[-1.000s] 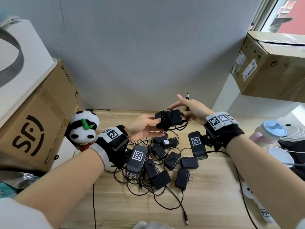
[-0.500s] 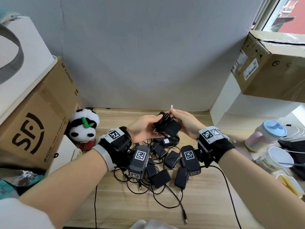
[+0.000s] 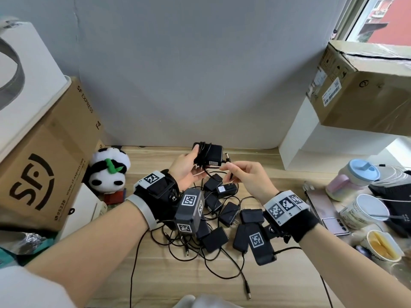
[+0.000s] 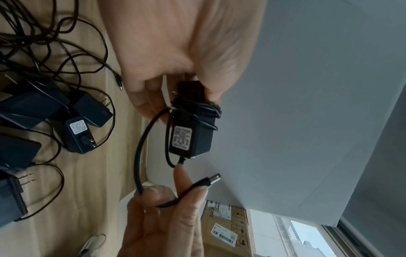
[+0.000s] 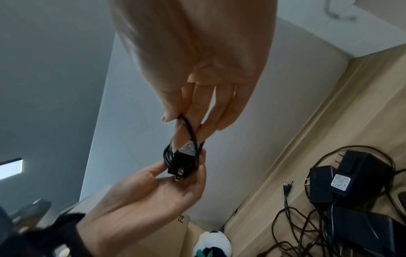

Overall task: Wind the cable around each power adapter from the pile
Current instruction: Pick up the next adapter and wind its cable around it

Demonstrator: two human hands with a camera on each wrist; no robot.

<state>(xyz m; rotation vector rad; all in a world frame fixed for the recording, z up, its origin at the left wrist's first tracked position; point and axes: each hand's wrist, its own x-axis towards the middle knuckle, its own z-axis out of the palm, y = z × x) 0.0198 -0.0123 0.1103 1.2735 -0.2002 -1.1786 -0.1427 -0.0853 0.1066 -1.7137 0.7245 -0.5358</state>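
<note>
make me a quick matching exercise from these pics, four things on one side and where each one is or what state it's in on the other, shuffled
Things:
1. power adapter
2. cable end
3. panda plush
4. pile of adapters

States:
A. loose on the wooden desk, cables tangled
B. pinched by the right hand
C. beside the SF cardboard box
D. gripped in the left hand, cable partly wound round it

Pairs: 1-D, 2-B, 3-C, 4-A

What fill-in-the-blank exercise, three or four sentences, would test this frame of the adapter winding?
1. The left hand holds the power adapter with cable wound ____ it.
2. The right hand pinches the loose end of the ____.
3. The other adapters lie in a pile on the ____ table.
4. Left of the pile sits a plush ____.

Missing words: around; cable; wooden; panda
</note>
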